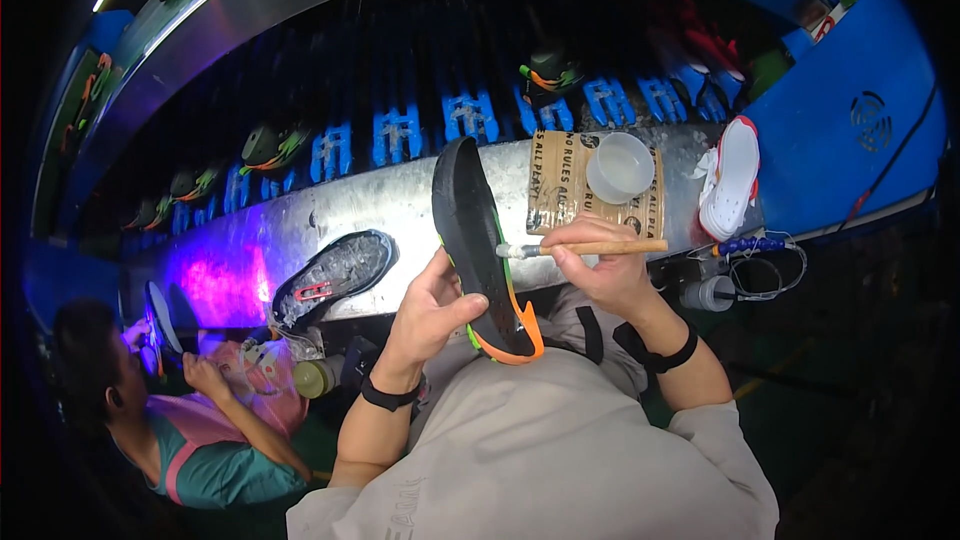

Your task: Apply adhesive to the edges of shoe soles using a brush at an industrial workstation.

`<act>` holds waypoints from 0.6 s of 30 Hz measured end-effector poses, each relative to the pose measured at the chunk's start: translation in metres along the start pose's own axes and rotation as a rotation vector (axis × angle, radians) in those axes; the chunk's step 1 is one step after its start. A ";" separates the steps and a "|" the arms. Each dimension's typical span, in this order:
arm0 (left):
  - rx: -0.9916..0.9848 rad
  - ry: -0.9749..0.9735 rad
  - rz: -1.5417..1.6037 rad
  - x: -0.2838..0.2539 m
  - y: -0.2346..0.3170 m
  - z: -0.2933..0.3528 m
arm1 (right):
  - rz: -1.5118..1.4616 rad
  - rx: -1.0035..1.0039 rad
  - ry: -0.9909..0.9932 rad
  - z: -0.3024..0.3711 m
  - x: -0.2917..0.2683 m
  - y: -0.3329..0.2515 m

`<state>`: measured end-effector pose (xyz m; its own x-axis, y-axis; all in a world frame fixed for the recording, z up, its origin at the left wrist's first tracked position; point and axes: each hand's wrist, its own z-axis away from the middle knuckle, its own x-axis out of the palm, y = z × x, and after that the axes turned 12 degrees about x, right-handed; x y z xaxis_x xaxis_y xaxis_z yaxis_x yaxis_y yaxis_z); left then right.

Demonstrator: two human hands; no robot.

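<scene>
My left hand (428, 312) is closed round the near part of a black shoe sole (470, 210) with orange and green edging at its near end. The sole is tilted up in front of my body, its hollow side showing. In my right hand (607, 265), pinched by its wooden handle, is a brush (645, 247). Its pale bristles are at the sole's right edge, about halfway along. Beyond my right hand, a clear plastic cup (620, 170) of cloudy liquid stands on a brown cardboard box (547, 175).
A dark shoe-shaped piece (335, 275) lies on the metal bench (400, 200). Further right are a white sole (738, 175) and a lidded jar (708, 292). Blue holders (398, 135) line the far side, some carrying soles. At left, another person (215, 440) holds a sole.
</scene>
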<state>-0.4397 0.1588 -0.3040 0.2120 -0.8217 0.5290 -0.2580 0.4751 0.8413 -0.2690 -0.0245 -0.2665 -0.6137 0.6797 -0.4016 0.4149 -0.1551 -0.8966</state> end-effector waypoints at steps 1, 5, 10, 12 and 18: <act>-0.009 -0.003 0.000 0.000 0.000 0.000 | 0.022 0.015 -0.037 0.002 -0.001 -0.003; 0.021 0.011 0.003 -0.003 0.001 0.000 | 0.063 0.017 -0.114 0.010 -0.002 -0.012; 0.051 0.020 -0.037 -0.008 0.002 -0.003 | 0.026 -0.069 -0.156 0.015 0.003 -0.019; 0.052 0.023 -0.038 -0.010 0.004 -0.004 | 0.032 -0.072 -0.176 0.016 0.003 -0.024; 0.105 0.041 -0.128 -0.009 0.012 -0.003 | 0.039 -0.117 -0.169 0.018 -0.009 -0.032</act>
<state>-0.4419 0.1729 -0.2988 0.2877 -0.8588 0.4239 -0.3230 0.3297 0.8871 -0.2889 -0.0382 -0.2380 -0.6954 0.5436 -0.4699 0.5095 -0.0881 -0.8559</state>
